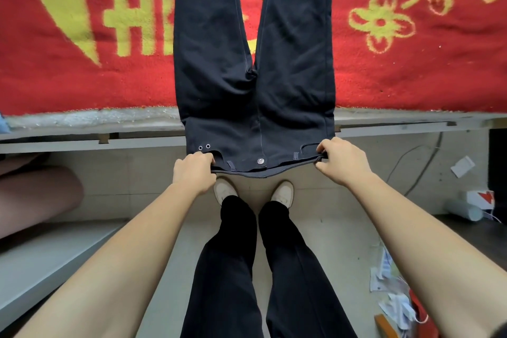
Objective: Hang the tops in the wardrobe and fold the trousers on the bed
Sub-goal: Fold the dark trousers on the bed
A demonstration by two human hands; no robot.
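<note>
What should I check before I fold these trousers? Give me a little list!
1. Left hand grips one end of the waistband: ok.
2. Right hand grips the other end: ok.
3. The trousers lie flat on the blanket: ok, only small creases.
4. The legs lie together: not ok, a gap of blanket shows between them.
5. Waistband rests on the bed: not ok, it hangs past the edge.
6. Hems line up: cannot tell, they are out of view.
</note>
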